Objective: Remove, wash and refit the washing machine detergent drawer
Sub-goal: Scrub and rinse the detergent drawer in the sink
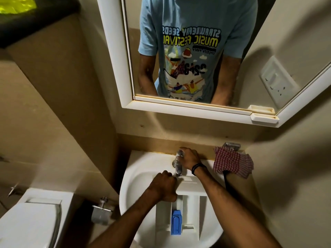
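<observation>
The white detergent drawer (189,204) lies inside the sink (129,185). Its long axis runs straight away from the person, from the near rim of the basin toward the back edge. A blue insert (176,221) stands in its middle channel at the near end. The wider panel at the far end lies just under the spout of the tap (178,165). Both forearms reach in from the near edge, one along each side of the drawer. The left hand (163,187) is the nearer one and is on the drawer itself: its fingers are curled into a fist over the far part of the left wall, and it appears to grip that wall and steady the drawer. The right hand (189,158), with a dark band at the wrist, reaches past the far end of the drawer to the back edge of the sink, where its fingers close round the top of the tap. Whether water is running cannot be told. The washing step seems to be starting, with the drawer already in line below the spout. At the sink's back right corner a red checked cloth (232,162) hangs over the edge, well clear of the drawer. On the wall above, a white-framed mirror (114,51) reflects the person's blue T-shirt.
</observation>
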